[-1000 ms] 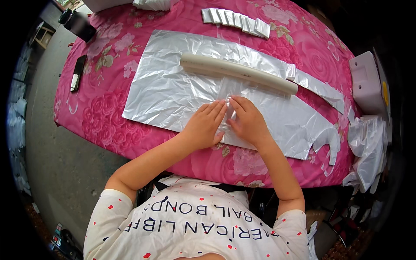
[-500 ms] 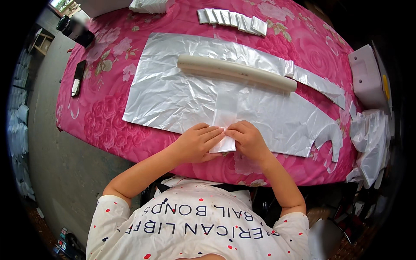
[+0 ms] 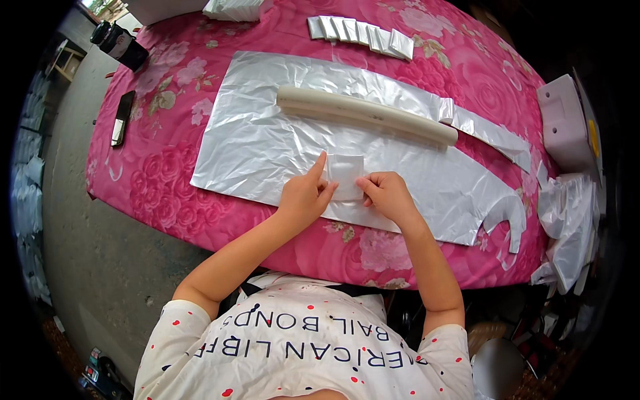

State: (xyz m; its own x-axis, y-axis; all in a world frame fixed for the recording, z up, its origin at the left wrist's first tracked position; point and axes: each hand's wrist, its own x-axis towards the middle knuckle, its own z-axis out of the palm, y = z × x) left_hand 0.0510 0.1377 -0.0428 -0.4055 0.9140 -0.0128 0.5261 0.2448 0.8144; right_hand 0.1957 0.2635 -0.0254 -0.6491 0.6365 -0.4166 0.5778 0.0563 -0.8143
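Observation:
A folded plastic bag (image 3: 347, 175), whitish and nearly square, is between my hands over a stack of flat silvery-white plastic bags (image 3: 247, 143). My left hand (image 3: 303, 197) is at its left edge, index finger pointing straight and thumb on the plastic; its other fingers are curled and partly hidden. At the opposite edge, my right hand (image 3: 389, 195) pinches the bag between thumb and fingers. A long pale tube (image 3: 367, 113) lies across the stack beyond my hands.
On the pink flowered tablecloth (image 3: 157, 183), a row of folded packets (image 3: 360, 32) lies at the far side. A phone (image 3: 123, 119) and dark bottle (image 3: 120, 45) are at left. A white box (image 3: 563, 120) stands at right above hanging loose bags (image 3: 570, 227).
Both hands have moved away from my body, up onto the stack. The long folded strip is now a short, square packet. My left index finger has straightened.

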